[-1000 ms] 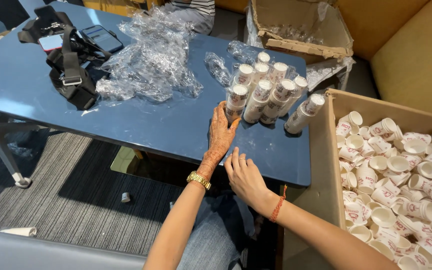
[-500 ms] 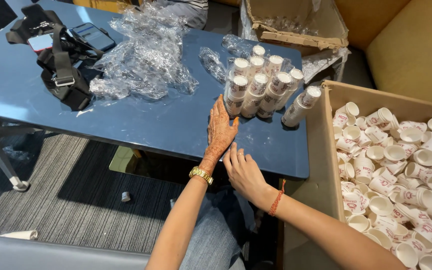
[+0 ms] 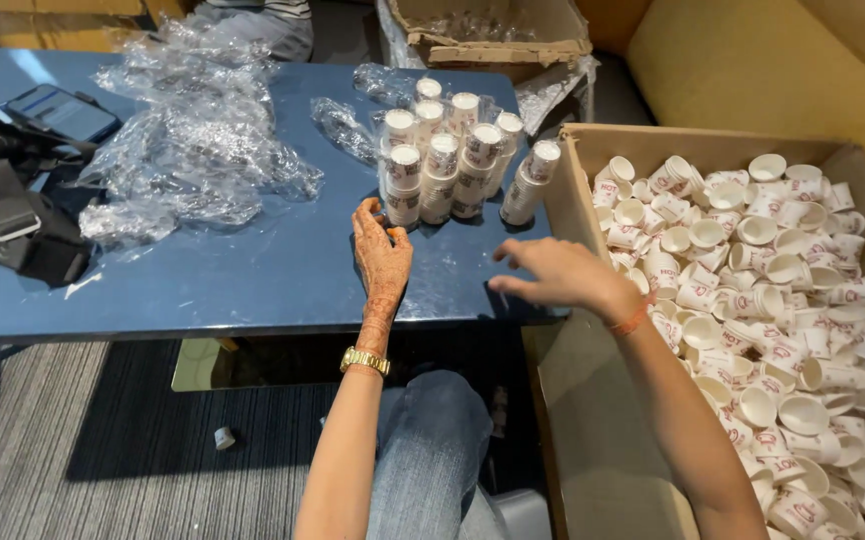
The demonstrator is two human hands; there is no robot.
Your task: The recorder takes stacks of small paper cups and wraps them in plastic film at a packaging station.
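Blue counter (image 3: 253,275), left hand (image 3: 383,255) flat, grip open, touching cup stacks (image 3: 448,165) at 12 o'clock, right hand (image 3: 563,275) open, empty, box (image 3: 573,190) of loose cups (image 3: 773,300) at 3 o'clock, plastic wrap (image 3: 193,150) at 10, grey carpet (image 3: 103,450) below

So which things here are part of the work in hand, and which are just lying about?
In hand:
stacked paper cups
box of loose cups
left hand
right hand

Lying about:
plastic wrappers
black strap bag
phone
torn cardboard box

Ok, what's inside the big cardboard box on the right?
The cardboard box is full of loose white paper cups lying every way. Its floor and anything beneath them is covered.
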